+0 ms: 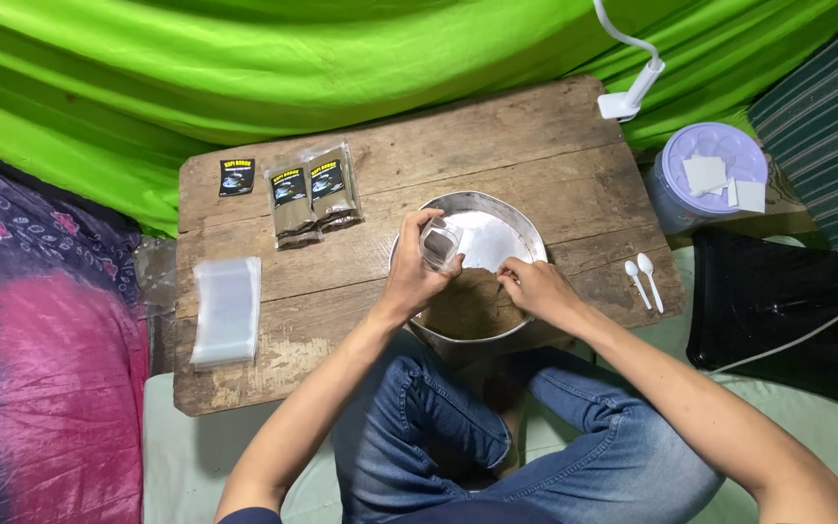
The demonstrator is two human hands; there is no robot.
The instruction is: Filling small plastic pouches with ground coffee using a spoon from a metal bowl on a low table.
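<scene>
From the head view, nearest are the person's knees in blue jeans (458, 427), folded under the near edge of the wooden surface (497, 146). Just beyond them the left hand (414, 277) is clenched around a small clear plastic pouch (439, 243), its grip holding the pouch upright over a round metal bowl (526, 228). To the right of that grip, the right hand (533, 286) reaches into the bowl with fingertips pinched at the brown powder (467, 306) heaped on the bowl's near side; whether it holds anything I cannot tell. Well left of the left grip lies a stack of empty clear pouches (227, 309). Beyond and left of it sit filled packets with dark labels (312, 192). Right of the right hand, two white plastic spoons (644, 279) lie side by side, near a lidded lilac tub (705, 175).
</scene>
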